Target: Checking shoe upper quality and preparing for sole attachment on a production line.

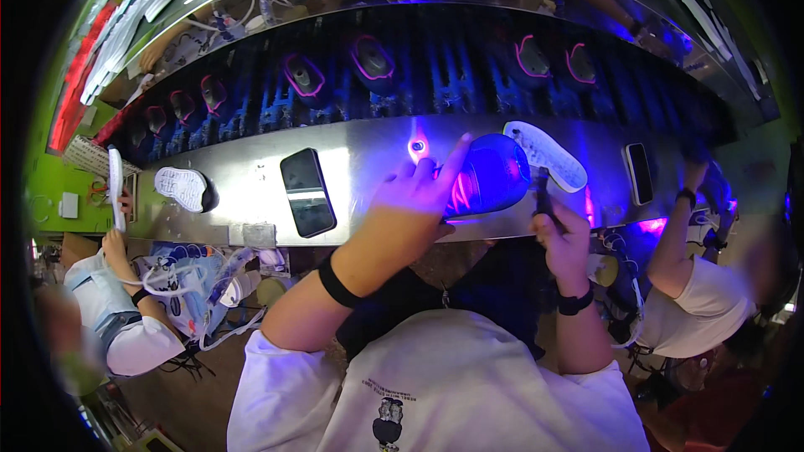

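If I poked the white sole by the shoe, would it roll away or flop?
The sole probably wouldn't roll: it's long and lies low. It might slide, since the bench looks smooth and shiny. It's likely not very floppy: a similar-looking white piece held up at far left looks straight.

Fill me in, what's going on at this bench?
The person's left hand holds a dark shoe upper under blue-violet light, over the near edge of the metal bench. The right hand grips a dark tool, its upper end by a white sole on the bench; whether they touch isn't clear. More shoe pieces with pink-lit edges sit on the dark line behind. Co-workers are on both sides; the left one holds up a white, sole-shaped piece.
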A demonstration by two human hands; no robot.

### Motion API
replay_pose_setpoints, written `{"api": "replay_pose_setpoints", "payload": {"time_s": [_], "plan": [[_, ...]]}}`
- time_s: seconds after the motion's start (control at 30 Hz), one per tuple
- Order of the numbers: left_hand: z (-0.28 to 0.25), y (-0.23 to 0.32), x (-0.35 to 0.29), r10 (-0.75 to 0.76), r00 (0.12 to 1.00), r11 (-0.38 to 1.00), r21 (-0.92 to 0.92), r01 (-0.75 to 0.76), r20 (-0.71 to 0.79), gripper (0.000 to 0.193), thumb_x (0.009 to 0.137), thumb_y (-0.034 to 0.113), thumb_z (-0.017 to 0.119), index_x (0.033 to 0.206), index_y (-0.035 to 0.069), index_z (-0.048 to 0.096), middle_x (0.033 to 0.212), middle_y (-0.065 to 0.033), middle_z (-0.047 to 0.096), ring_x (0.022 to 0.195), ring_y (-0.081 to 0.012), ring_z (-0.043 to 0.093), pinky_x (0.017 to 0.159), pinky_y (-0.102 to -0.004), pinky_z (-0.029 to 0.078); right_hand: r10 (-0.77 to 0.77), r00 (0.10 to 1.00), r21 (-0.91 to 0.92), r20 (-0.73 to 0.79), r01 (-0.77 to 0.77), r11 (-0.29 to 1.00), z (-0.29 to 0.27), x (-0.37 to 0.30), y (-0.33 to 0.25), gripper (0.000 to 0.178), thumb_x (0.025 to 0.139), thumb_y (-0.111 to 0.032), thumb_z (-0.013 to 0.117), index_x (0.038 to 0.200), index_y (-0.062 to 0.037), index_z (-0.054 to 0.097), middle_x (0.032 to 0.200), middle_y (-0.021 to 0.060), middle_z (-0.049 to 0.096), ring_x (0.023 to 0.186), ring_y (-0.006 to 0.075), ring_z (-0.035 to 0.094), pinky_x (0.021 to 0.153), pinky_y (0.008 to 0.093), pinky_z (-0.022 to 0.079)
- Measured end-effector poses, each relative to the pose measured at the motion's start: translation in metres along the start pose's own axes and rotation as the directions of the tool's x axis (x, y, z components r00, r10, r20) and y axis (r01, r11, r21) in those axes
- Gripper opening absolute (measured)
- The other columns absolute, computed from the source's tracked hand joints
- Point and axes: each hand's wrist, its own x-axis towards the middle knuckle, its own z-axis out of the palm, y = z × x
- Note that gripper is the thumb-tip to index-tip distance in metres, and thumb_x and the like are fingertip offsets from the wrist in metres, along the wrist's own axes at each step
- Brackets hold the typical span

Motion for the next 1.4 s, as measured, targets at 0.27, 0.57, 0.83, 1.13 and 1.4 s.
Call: {"api": "replay_pose_setpoints", "payload": {"time_s": [0.27,0.57,0.83,1.13,1.4], "plan": [[0.021,-0.01,-0.042,0.06,0.996,0.783,-0.616,-0.088,-0.066,0.104,0.071,0.037,0.085,0.152,-0.002,0.033,0.115,-0.0248,0.067,0.095,-0.0399,0.071,0.082,-0.0445,0.059,0.017,0.974,-0.113,0.226,0.009,0.994,-0.022,0.016,-0.05,0.035,0.092,-0.012,0.072,0.124,0.0014,0.068,0.092,0.0042,0.072,0.083,0.0104,0.064,0.078,0.0274,0.052],[0.004,0.025,-0.045,0.106,0.99,0.677,-0.736,-0.001,0.096,0.105,0.073,0.039,0.088,0.153,0.0,0.032,0.124,-0.0204,0.067,0.108,-0.0336,0.071,0.094,-0.0411,0.056,-0.206,0.949,-0.133,0.239,0.242,0.961,-0.029,0.008,-0.067,0.036,0.088,-0.008,0.075,0.122,0.003,0.069,0.102,0.01,0.074,0.092,0.0134,0.068,0.084,0.0289,0.053],[0.001,0.033,-0.042,0.127,0.92,-0.028,-0.926,0.377,0.37,0.068,0.08,0.001,0.083,0.139,0.003,0.049,0.106,-0.0019,0.065,0.097,-0.0138,0.064,0.087,-0.031,0.055,-0.491,0.829,-0.232,0.269,0.55,0.802,-0.031,0.005,-0.054,0.037,0.089,-0.006,0.072,0.125,-0.0017,0.069,0.119,0.0101,0.073,0.11,0.0203,0.068,0.097,0.0354,0.052],[0.048,0.136,0.01,0.727,0.621,-0.138,-0.823,0.552,0.294,0.029,0.093,0.007,0.064,0.12,0.002,0.055,0.104,-0.0046,0.065,0.094,-0.0139,0.063,0.082,-0.0282,0.053,-0.413,0.795,-0.024,0.444,0.472,0.881,0.064,-0.023,-0.033,0.024,0.09,-0.021,0.071,0.104,-0.0012,0.068,0.078,0.0158,0.066,0.073,0.0343,0.062,0.07,0.0431,0.049],[0.023,0.104,-0.003,0.655,0.719,-0.098,-0.918,0.385,0.232,0.022,0.094,0.008,0.058,0.114,0.002,0.056,0.098,-0.0045,0.064,0.087,-0.0128,0.062,0.079,-0.0275,0.052,-0.549,0.825,-0.072,0.136,0.561,0.825,0.052,-0.037,-0.056,0.026,0.09,-0.021,0.071,0.109,-0.0032,0.07,0.087,0.0157,0.07,0.083,0.0329,0.067,0.074,0.0418,0.05]]}}
